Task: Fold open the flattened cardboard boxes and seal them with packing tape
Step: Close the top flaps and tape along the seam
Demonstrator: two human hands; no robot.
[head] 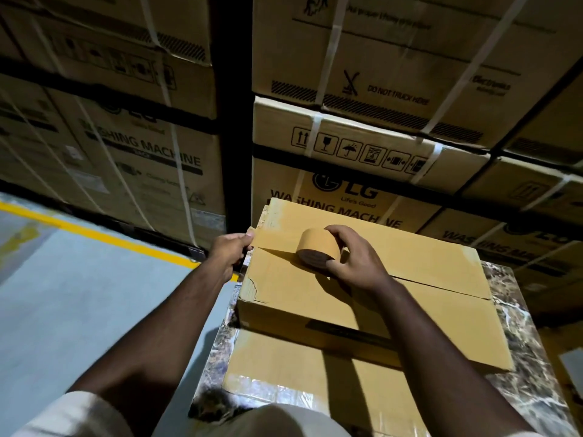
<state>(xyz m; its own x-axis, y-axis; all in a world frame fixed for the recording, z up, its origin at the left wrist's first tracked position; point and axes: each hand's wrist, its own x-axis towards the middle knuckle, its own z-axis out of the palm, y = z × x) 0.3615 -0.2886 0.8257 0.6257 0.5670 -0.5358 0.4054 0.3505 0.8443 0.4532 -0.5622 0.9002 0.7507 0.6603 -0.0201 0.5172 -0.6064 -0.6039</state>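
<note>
- Nearest us lay a flattened cardboard sheet (284,367) on the marbled tabletop (530,357), and on its far half stood the erected box (394,279), the largest of the task's things, its top flaps shut.
- The flap seam (441,287) was the box's long axis for our purpose: it ran left to right across the top, from the left end wall out to the right edge, and most of it looked bare.
- A tape strip (271,247) already lay along the left part of that seam, starting at the left end and reaching the roll.
- Our right hand (353,263) gripped the tape roll (318,249), thumb and fingers curled around its rim, the roll standing on edge on the box top, left of centre.
- Our left hand (232,249) pinched the tape's free end against the top left edge of the box, thumb on top.
- We judged the untaped seam lay to the right of the roll, so the right hand, already the nearer one, would have to draw the roll rightward along the seam while the left anchored the end.
</note>
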